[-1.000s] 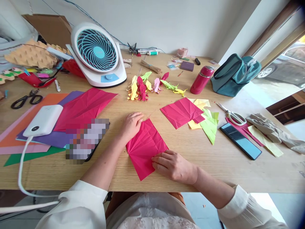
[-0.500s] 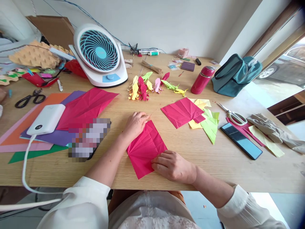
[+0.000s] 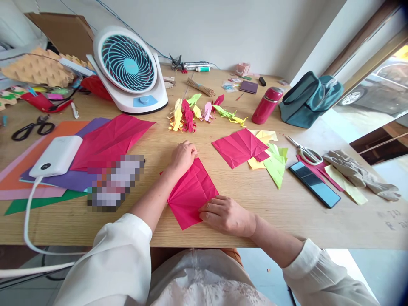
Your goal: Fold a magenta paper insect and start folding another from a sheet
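A creased magenta sheet of folding paper [image 3: 193, 193] lies on the table in front of me, with fold lines fanning out from its left corner. At its far corner my left hand [image 3: 184, 158] is closed, fingers curled in a pinch on the paper. My right hand [image 3: 227, 216] grips the near right edge, its bent fingers on top and the thumb hidden. Another creased magenta sheet [image 3: 240, 148] lies to the right, partly over yellow paper and a lime green folded paper [image 3: 276, 165]. Folded paper figures [image 3: 188, 115] in several colours sit beyond my hands.
To the left are a white power bank [image 3: 56, 156], stacked coloured sheets [image 3: 68, 127], a blurred-out phone [image 3: 116, 182] and a fan [image 3: 129, 68]. On the right lie a phone [image 3: 314, 183], scissors [image 3: 307, 154], gloves [image 3: 357, 170], a red flask [image 3: 267, 105] and a teal bag [image 3: 310, 102].
My left hand's fingers have curled from a flatter pose into a pinch at the paper's far corner. My right hand keeps its grip. The whole view has shifted slightly.
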{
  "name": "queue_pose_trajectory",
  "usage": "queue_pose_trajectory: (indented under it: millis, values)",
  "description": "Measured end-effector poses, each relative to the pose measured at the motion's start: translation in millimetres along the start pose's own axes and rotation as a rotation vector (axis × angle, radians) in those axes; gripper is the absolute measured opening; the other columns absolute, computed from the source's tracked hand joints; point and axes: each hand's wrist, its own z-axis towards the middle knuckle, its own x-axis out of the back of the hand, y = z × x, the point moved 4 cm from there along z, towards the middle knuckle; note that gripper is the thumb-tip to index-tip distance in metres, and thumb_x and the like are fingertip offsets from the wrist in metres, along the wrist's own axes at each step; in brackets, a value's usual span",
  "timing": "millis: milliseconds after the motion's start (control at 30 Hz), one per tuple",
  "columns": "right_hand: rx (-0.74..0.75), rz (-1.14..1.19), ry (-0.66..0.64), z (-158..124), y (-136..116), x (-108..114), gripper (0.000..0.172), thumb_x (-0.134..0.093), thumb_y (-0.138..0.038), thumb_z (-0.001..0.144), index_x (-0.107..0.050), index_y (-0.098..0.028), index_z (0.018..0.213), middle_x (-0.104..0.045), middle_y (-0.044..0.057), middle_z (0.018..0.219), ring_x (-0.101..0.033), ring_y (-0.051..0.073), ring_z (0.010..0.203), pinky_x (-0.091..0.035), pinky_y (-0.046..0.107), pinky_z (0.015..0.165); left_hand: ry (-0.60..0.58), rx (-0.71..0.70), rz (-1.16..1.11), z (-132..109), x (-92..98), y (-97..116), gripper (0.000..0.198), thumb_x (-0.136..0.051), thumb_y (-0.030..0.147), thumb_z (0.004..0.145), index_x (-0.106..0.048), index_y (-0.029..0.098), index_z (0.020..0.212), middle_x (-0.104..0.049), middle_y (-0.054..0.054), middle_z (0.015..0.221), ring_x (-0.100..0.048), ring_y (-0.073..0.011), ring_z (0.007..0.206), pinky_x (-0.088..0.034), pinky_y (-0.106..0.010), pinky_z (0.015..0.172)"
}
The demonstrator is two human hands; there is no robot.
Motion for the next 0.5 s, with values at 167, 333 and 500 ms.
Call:
queue_pose_trajectory:
  millis: [167,333,500]
  values:
    - [0.003,-0.004,0.033,-0.3,0.2,-0.9,0.017,-0.047,-0.015,0.104,-0.064,-0.015,0.100,-0.071,0.008,0.089,-0.061,0.017,0.077,-0.045,0.032,0.069,-0.006,-0.003,-0.119,-5.3,7.9,-2.6,0.015,-0.063,0.010,0.083,-0.061,0.020,0.072,-0.067,-0.005,0.091,-0.065,-0.0213,0.092,-0.050,-0.034,0.092]
    - [-0.012,-0.002,0.032,1.2,0.7,-1.3,0.017,-0.048,-0.014,0.104,-0.064,-0.015,0.099,-0.071,0.007,0.088,-0.060,0.017,0.076,-0.044,0.032,0.068,0.141,0.151,-0.291,0.5,16.2,-24.5,0.010,-0.054,0.016,0.088,-0.055,0.020,0.079,-0.069,-0.001,0.079,-0.067,-0.0158,0.073,-0.051,-0.028,0.075]
    - [-0.021,0.002,0.024,2.5,0.9,-1.2,0.014,-0.051,-0.014,0.103,-0.065,-0.014,0.098,-0.070,0.007,0.086,-0.059,0.016,0.074,-0.041,0.032,0.067,0.189,0.190,-0.413,8.6,6.8,-18.4,0.009,-0.066,0.022,0.081,-0.057,0.019,0.081,-0.067,0.002,0.073,-0.064,-0.0135,0.065,-0.048,-0.024,0.066]
